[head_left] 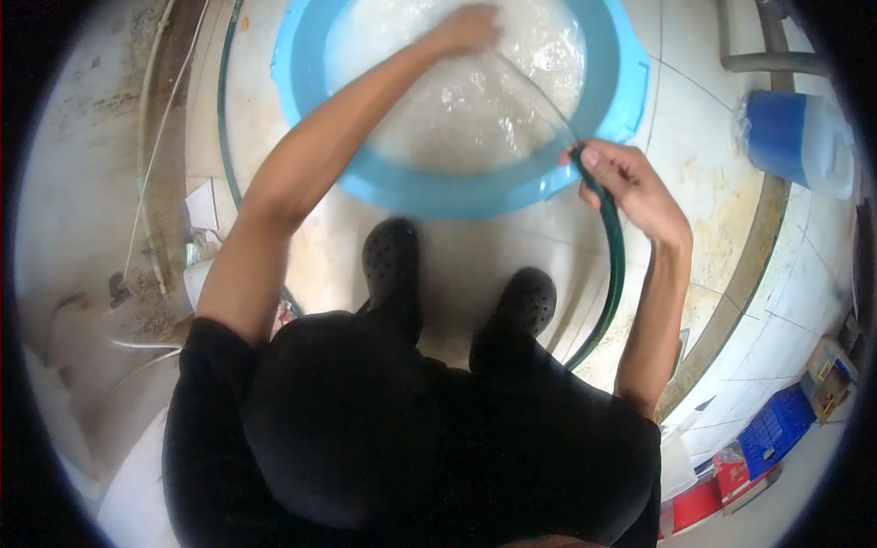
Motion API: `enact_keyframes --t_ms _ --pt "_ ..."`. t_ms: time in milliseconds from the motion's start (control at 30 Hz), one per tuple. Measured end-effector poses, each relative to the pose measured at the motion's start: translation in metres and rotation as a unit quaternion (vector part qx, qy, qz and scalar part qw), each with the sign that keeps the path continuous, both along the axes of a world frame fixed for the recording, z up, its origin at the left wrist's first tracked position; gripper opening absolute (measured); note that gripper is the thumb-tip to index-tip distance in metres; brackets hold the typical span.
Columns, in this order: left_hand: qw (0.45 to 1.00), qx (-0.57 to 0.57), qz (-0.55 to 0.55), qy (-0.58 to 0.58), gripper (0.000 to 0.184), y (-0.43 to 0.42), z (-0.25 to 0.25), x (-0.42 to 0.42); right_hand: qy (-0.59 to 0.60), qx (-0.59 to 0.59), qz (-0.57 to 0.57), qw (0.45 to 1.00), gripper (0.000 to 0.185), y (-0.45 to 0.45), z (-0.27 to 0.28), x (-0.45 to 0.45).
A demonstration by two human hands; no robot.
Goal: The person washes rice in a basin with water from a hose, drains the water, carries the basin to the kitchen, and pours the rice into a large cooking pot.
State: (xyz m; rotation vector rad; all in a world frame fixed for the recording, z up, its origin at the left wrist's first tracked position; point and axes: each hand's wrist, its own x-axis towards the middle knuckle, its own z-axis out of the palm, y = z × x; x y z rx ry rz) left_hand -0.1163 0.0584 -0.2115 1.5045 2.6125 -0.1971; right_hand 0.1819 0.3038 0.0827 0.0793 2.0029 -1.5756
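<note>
Head: right fingers point(603, 168) pinch hose point(615, 265) at tub rim point(438, 201); left fingers point(486, 26) inside, state unclear.

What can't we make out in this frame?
All in the head view:
- Left grip: fingers blurred; can't tell if it holds anything.
- Tub: far rim cut off by the top edge.
- Tub floor: hidden by cloudy, rippling water.
- Hose: lower run hidden behind the black clothes.
- Jug: any print too small to read.
</note>
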Motion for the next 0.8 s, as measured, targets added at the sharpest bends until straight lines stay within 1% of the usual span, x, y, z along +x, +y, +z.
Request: enact_keyframes --t_ms 33,67,100,167,200,233,300,333,367,400,433,467,533,567,600,667,733,767,800 --pt "0.999 -0.020 -0.041 0.025 0.062 -0.001 0.005 0.000 -0.014 0.001 -0.001 1.000 0.037 0.000 0.001 0.001" --pt "0.985 0.148 0.053 -0.075 0.074 0.011 0.061 0.045 -0.007 -0.011 -0.002 1.000 0.036 0.000 -0.001 0.001" --pt "0.920 0.336 0.107 -0.170 0.087 0.024 0.122 0.093 -0.003 -0.010 -0.007 1.000 0.036 0.000 -0.001 0.001" --pt "0.951 0.266 0.065 -0.145 0.085 0.038 0.162 0.135 -0.003 -0.019 0.000 1.000 0.035 -0.002 0.001 0.000" --pt "0.973 0.193 0.028 -0.120 0.084 0.046 0.173 0.144 -0.004 -0.018 0.001 1.000 0.035 -0.001 0.001 0.000" --pt "0.973 0.194 0.029 -0.121 0.084 0.057 0.181 0.145 -0.008 -0.021 0.005 1.000 0.034 0.001 0.000 -0.001" --pt "0.986 0.026 0.042 -0.162 0.090 0.075 0.192 0.148 -0.019 -0.023 0.015 0.999 0.034 0.001 0.000 -0.002" --pt "0.990 0.066 0.044 -0.118 0.079 0.078 0.191 0.144 -0.017 -0.023 0.012 1.000 0.034 0.001 0.000 -0.002" --pt "0.989 0.068 0.050 -0.119 0.079 0.087 0.191 0.136 -0.014 -0.025 0.007 1.000 0.034 -0.001 0.001 -0.003" --pt "0.979 -0.011 0.056 -0.196 0.067 0.100 0.199 0.127 -0.012 -0.023 0.012 1.000 0.034 -0.002 0.002 -0.003" --pt "0.956 -0.090 0.060 -0.273 0.057 0.109 0.200 0.119 -0.013 -0.024 0.007 1.000 0.034 -0.004 0.004 -0.003" --pt "0.956 -0.087 0.062 -0.273 0.057 0.112 0.199 0.117 -0.014 -0.024 0.000 1.000 0.033 -0.006 0.006 -0.002" --pt "0.914 -0.101 0.083 -0.385 0.040 0.116 0.188 0.111 -0.019 -0.020 -0.002 1.000 0.034 -0.008 0.006 -0.001" --pt "0.916 -0.096 0.085 -0.379 0.040 0.109 0.171 0.109 -0.024 -0.020 -0.007 0.999 0.034 -0.008 0.006 -0.002" --pt "0.932 0.021 -0.025 -0.361 0.042 0.096 0.139 0.110 -0.017 -0.017 -0.005 1.000 0.034 -0.007 0.005 -0.002" --pt "0.925 0.138 -0.135 -0.326 0.044 0.077 0.119 0.113 -0.018 -0.001 0.000 1.000 0.035 -0.003 0.003 -0.002" --pt "0.945 0.039 -0.077 -0.316 0.041 0.057 0.124 0.134 -0.012 0.005 0.002 1.000 0.036 -0.002 0.004 -0.003" --pt "0.957 -0.107 -0.110 -0.247 0.046 0.055 0.171 0.149 -0.013 0.008 0.003 1.000 0.036 -0.002 0.004 -0.001" --pt "0.942 -0.252 -0.140 -0.171 0.052 0.052 0.219 0.162 -0.012 0.004 -0.004 1.000 0.036 -0.002 0.004 0.000"
